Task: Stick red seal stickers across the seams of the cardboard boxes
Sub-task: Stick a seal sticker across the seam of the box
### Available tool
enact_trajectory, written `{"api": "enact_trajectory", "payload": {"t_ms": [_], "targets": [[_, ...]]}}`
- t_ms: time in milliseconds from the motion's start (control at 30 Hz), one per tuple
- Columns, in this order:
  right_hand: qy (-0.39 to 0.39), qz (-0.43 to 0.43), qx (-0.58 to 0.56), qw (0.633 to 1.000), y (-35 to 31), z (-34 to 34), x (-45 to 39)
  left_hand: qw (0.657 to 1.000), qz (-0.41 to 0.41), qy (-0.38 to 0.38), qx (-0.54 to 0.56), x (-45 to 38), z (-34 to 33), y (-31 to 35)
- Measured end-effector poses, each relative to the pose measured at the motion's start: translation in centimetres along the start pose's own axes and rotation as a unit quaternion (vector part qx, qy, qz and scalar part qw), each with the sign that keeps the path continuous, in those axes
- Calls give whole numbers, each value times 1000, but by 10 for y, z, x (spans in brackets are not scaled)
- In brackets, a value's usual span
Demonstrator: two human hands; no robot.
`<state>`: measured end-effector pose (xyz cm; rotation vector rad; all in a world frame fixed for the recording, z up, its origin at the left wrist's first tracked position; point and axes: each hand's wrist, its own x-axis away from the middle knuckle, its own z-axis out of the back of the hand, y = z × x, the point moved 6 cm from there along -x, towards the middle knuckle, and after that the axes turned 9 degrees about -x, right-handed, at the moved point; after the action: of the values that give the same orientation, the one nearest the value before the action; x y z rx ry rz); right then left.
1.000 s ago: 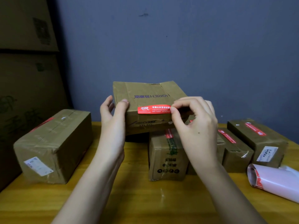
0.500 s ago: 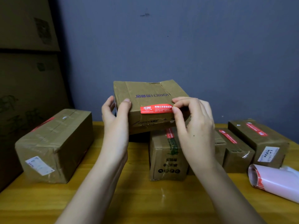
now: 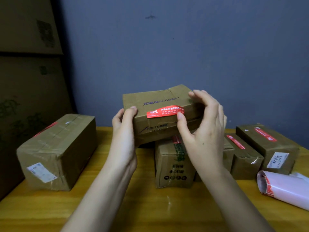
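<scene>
At frame centre, our left grip [image 3: 124,131] curls round a box [image 3: 158,104] held above the surface [image 3: 150,208]. A red sticker [image 3: 164,111] crosses its front edge. Our right grip [image 3: 203,131], loosely spread, thumb touches the sticker's end.

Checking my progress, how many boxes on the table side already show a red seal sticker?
5: the held box, the box under it, the left box, and two right boxes. More boxes may be hidden.
</scene>
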<state>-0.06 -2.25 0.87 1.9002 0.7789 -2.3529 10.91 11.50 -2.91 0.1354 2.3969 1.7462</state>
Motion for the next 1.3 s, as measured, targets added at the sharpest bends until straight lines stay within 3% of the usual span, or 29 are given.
{"api": "enact_trajectory", "payload": {"t_ms": [267,633,967,1300], "targets": [[71,5,15,997,-3,9,1,999,19,-21,39,1,-5,-6],[-29,-164,-128,978,11,3,-8,994,-107,28,-7,9,-3,7],[-75,-256,-214,939,22,1,-13,981,-174,56,-57,3,4,7],[-88,-293,-280,910,24,1,-14,938,-313,106,-108,15,6,17]]}}
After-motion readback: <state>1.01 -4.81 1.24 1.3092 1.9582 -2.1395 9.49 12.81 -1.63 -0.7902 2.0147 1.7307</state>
